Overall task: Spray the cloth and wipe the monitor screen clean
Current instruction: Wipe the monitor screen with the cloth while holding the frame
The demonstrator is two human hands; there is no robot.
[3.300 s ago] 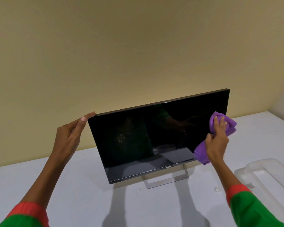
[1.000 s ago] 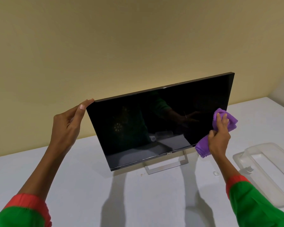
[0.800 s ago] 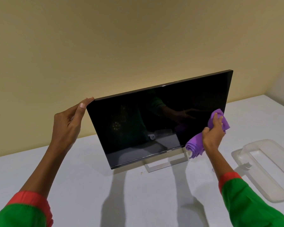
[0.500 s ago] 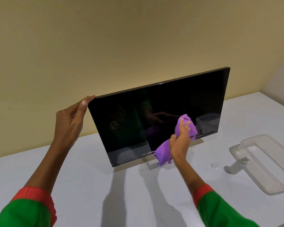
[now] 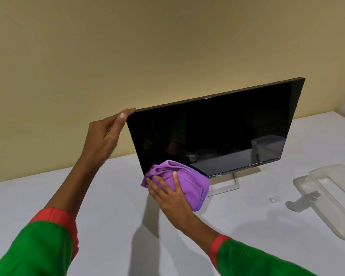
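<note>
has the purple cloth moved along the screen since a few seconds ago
Yes. The purple cloth went from the monitor's right edge to its lower left corner.

monitor screen (image 5: pixel 217 134): glossy black | cloth (image 5: pixel 187 182): soft purple fabric | tray (image 5: pixel 331 198): clear plastic | table (image 5: pixel 108 196): matt white

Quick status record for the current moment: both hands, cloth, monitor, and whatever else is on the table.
left hand: grips the monitor's upper left corner
right hand: presses the purple cloth at the screen's lower left corner
monitor: dark, upright on its stand
clear container: on the white table, right of the monitor
small clear cap: loose beside the container
</note>
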